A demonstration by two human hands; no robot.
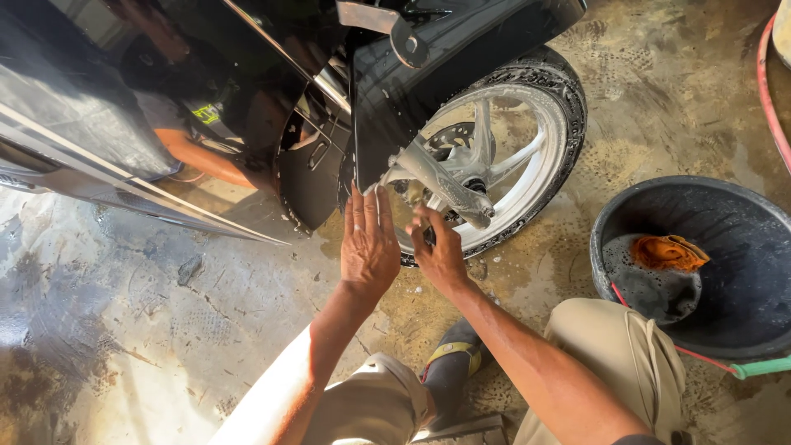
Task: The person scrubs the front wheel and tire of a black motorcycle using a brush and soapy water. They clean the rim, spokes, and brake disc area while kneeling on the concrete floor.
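Note:
A glossy black motorcycle (pixel 165 74) stands over the wet concrete, its front wheel (pixel 527 148) with silver spokes and a black tyre turned toward me. My left hand (pixel 369 239) is flat with fingers together, raised against the lower edge of the black front mudguard (pixel 395 107). My right hand (pixel 438 251) is curled close to the wheel rim beside the silver fork leg (pixel 437 177); whether it holds anything I cannot tell, as the fingers hide the palm.
A black plastic basin (pixel 717 247) with an orange cloth (pixel 669 251) inside sits on the right. A red hose (pixel 770 91) runs along the far right, a green hose end (pixel 762 367) lies below the basin. My knees in beige trousers (pixel 618 354) are in front.

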